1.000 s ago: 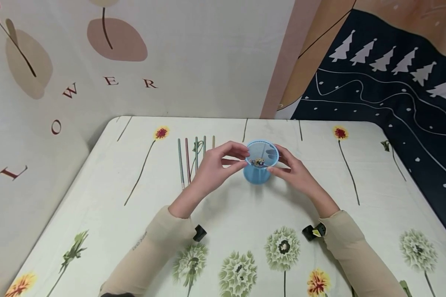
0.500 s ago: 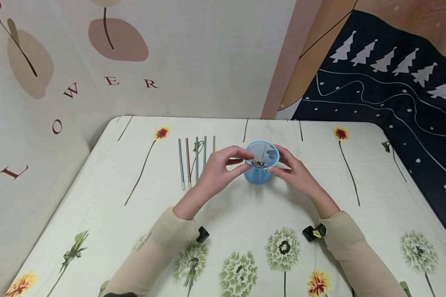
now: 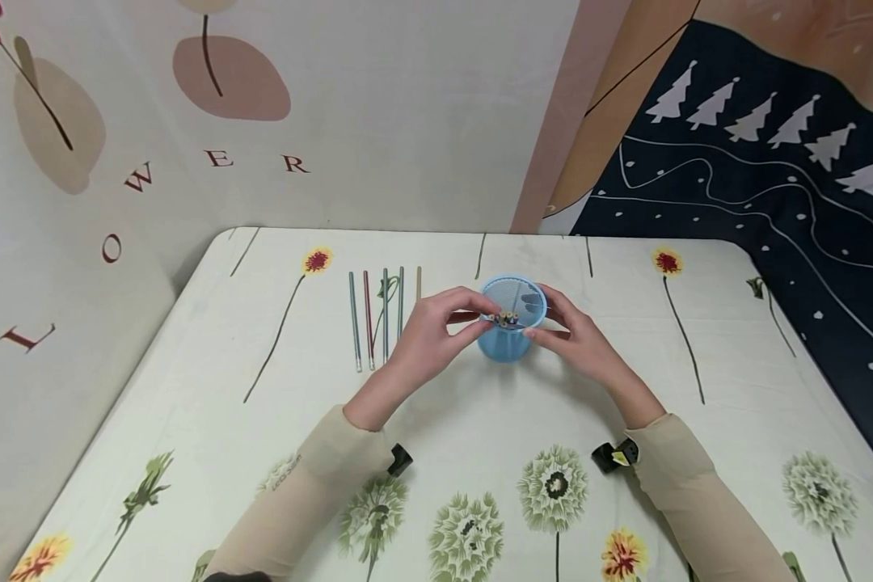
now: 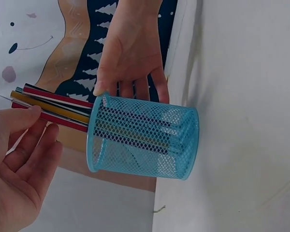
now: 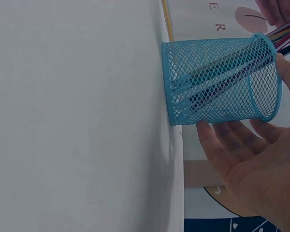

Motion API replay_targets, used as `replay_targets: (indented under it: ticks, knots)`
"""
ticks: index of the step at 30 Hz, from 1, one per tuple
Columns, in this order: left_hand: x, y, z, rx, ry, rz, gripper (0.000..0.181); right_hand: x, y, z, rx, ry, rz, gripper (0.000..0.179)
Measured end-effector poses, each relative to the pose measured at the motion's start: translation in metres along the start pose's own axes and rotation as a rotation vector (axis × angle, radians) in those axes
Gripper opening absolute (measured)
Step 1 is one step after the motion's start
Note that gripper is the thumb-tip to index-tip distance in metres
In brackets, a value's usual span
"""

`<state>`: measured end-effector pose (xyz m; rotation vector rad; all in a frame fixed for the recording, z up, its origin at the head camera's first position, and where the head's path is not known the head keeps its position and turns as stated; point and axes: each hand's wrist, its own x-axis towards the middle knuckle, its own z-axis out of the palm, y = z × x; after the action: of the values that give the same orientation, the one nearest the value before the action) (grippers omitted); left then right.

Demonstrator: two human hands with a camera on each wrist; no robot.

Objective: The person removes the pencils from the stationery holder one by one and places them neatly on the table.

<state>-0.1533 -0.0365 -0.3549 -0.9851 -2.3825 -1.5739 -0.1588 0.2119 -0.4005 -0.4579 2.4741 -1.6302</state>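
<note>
A light blue mesh pencil holder (image 3: 504,347) stands upright on the table. My right hand (image 3: 580,343) grips its right side, thumb on the rim and fingers around the mesh in the right wrist view. Inside lean several pencils (image 4: 67,108) in red, yellow and dark colours, their upper ends poking out over the rim. My left hand (image 3: 425,335) is at the holder's left side, thumb and fingers pinching at those pencil ends. In the left wrist view its thumb lies over a red pencil and its other fingers are partly hidden behind the bunch.
Several loose pencils (image 3: 368,319) lie side by side on the table left of the holder, partly covered by my left hand. A flower-printed cloth (image 3: 473,453) covers the table. Behind rises a printed fabric wall (image 3: 407,121).
My left hand has moved slightly right to the pencil ends, its thumb and fingertips closing in on them. The right hand and the holder have stayed in place.
</note>
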Motion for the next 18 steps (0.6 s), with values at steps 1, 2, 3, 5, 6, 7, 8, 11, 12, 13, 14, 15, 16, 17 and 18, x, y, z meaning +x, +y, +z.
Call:
replay_targets:
  ticks: [1,2,3,5,6,7,8,11,12,13,14,15,16,17,18]
  knots:
    - [0.0,0.0,0.0,0.005,0.001,0.002,0.016,0.0,0.0,0.0,0.0,0.001,0.0,0.068]
    - [0.0,0.001,0.0,0.008,0.003,0.004,0.016,0.0,0.0,0.0,0.001,0.0,0.0,0.068]
    - [0.001,0.002,0.0,0.011,0.006,0.006,0.016,0.0,0.0,0.0,0.0,0.001,-0.001,0.068]
    - [0.001,0.004,-0.001,0.018,0.013,0.013,0.016,0.0,0.0,0.0,-0.002,0.0,0.0,0.068]
    - [0.001,0.006,-0.002,0.022,0.017,0.018,0.015,0.0,0.0,0.0,-0.003,0.0,0.001,0.068]
    - [0.001,0.007,-0.003,0.022,0.022,0.022,0.015,-0.001,0.0,0.0,-0.004,0.0,0.001,0.068]
    - [0.001,0.009,-0.003,0.018,0.026,0.025,0.015,-0.001,0.0,0.0,-0.006,0.0,0.002,0.068]
    - [0.001,0.014,-0.006,0.0,0.036,0.039,0.014,-0.001,0.0,0.0,-0.01,0.0,0.004,0.069]
    - [0.001,0.015,-0.008,-0.011,0.039,0.044,0.014,-0.001,0.0,0.0,-0.011,0.0,0.006,0.069]
    - [0.0,0.017,-0.009,-0.022,0.043,0.049,0.014,-0.001,0.0,0.0,-0.014,0.0,0.007,0.069]
    - [0.0,0.019,-0.011,-0.033,0.047,0.054,0.013,-0.001,0.0,0.0,-0.015,0.001,0.008,0.069]
    - [0.0,0.022,-0.012,-0.045,0.051,0.058,0.013,-0.001,0.0,0.0,-0.016,0.001,0.01,0.069]
    - [0.0,0.024,-0.014,-0.055,0.057,0.059,0.014,-0.001,-0.001,0.0,-0.018,0.002,0.011,0.069]
    - [0.0,0.026,-0.016,-0.063,0.063,0.062,0.014,-0.001,-0.001,0.0,-0.018,0.002,0.011,0.069]
    - [0.0,0.029,-0.018,-0.069,0.071,0.062,0.015,-0.001,-0.001,0.0,-0.018,0.002,0.01,0.069]
